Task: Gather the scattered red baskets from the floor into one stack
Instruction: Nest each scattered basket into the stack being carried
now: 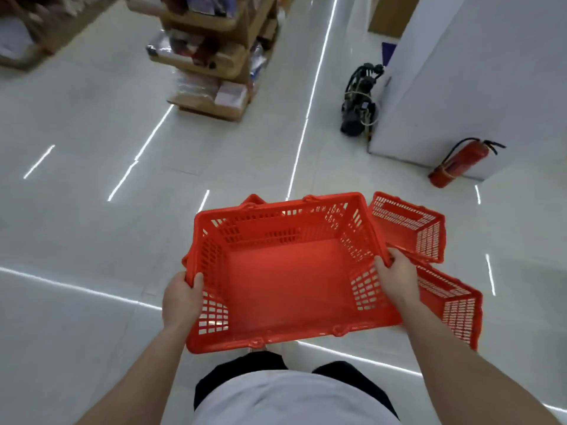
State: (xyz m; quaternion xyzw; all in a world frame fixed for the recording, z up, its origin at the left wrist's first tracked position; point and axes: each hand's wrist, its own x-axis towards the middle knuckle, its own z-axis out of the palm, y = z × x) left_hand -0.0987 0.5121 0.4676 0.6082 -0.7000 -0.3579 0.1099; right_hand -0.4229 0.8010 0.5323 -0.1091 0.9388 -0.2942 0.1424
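No text, label, brand or number can be read. Any print on the packaged goods on the wooden display shelf is too blurred to make out. The red fire extinguisher against the white wall shows no legible label.

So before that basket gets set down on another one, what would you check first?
1. Left hand grips the held basket by its left rim: ok.
2. Right hand grips its right rim: ok.
3. Held basket is empty inside: ok.
4. Far floor basket is empty, open side up: ok.
5. Near floor basket is empty: cannot tell, the right arm hides part of it.
6. Floor baskets are nested as one stack: not ok, they lie side by side at different angles.
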